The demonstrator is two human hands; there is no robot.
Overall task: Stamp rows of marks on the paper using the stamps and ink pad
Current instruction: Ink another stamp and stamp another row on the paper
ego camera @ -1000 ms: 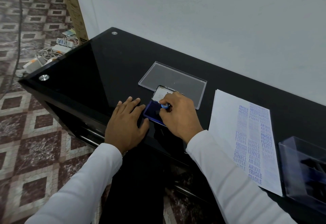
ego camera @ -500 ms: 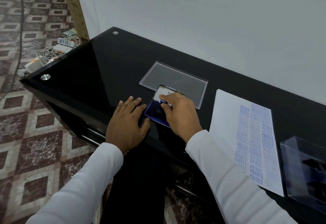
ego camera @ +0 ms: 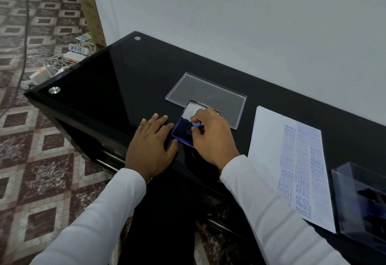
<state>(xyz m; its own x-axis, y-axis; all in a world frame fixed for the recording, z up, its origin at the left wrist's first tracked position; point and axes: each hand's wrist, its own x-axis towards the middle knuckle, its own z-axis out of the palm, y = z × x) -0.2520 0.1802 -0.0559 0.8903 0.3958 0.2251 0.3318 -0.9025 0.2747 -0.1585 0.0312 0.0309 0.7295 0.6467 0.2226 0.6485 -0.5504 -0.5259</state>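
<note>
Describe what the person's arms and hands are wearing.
Both arms are covered by long white sleeves, the left sleeve and the right sleeve, plain, with no visible markings, each ending at the wrist. The left hand and right hand are bare: no gloves, and no rings or watch visible.

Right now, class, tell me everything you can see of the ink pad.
The ink pad is a small flat case with a dark blue pad, lying open on the black table. Its pale-lined lid is tipped back. The left hand rests flat beside it; the right hand holds a blue-topped stamp over it.
</note>
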